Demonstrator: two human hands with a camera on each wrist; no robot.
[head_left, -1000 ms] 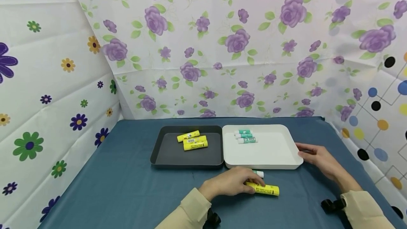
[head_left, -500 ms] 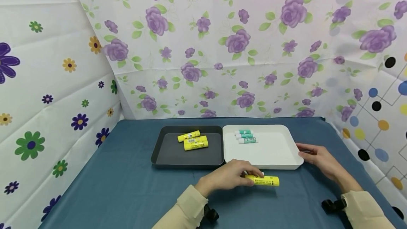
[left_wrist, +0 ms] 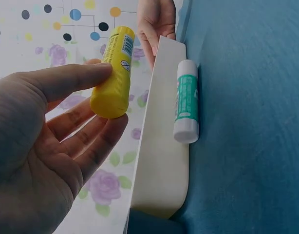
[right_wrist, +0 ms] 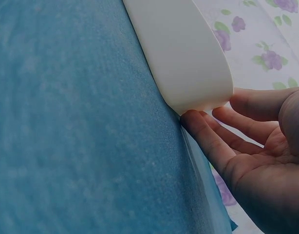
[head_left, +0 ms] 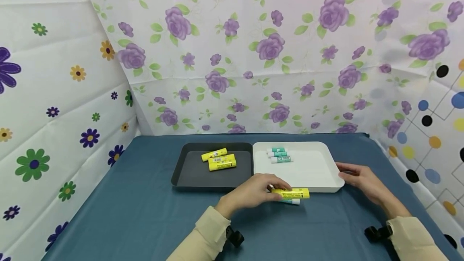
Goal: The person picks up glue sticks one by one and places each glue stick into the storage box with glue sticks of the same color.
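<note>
My left hand (head_left: 252, 192) pinches a yellow glue stick (head_left: 295, 193) between thumb and fingers, raised off the table before the white tray (head_left: 311, 168). In the left wrist view the yellow glue stick (left_wrist: 114, 73) shows its barcode. A green-and-white glue stick (left_wrist: 187, 102) lies on the cloth along the tray's outer wall; from the head it is partly hidden. My right hand (head_left: 366, 182) rests its fingers against the tray's right side near the front corner. Three green-and-white glue sticks (head_left: 280, 159) lie in the white tray. Three yellow glue sticks (head_left: 222, 165) lie in the dark tray (head_left: 195, 180).
The two trays stand side by side on a blue tablecloth (head_left: 145, 212). A floral curtain (head_left: 232, 51) hangs behind the table, with patterned sheets on the left and right. Black straps (head_left: 235, 237) sit at both wrists.
My left hand has lifted the yellow glue stick off the table and carried it up and slightly left, towards the trays. The right hand stays at the white tray.
</note>
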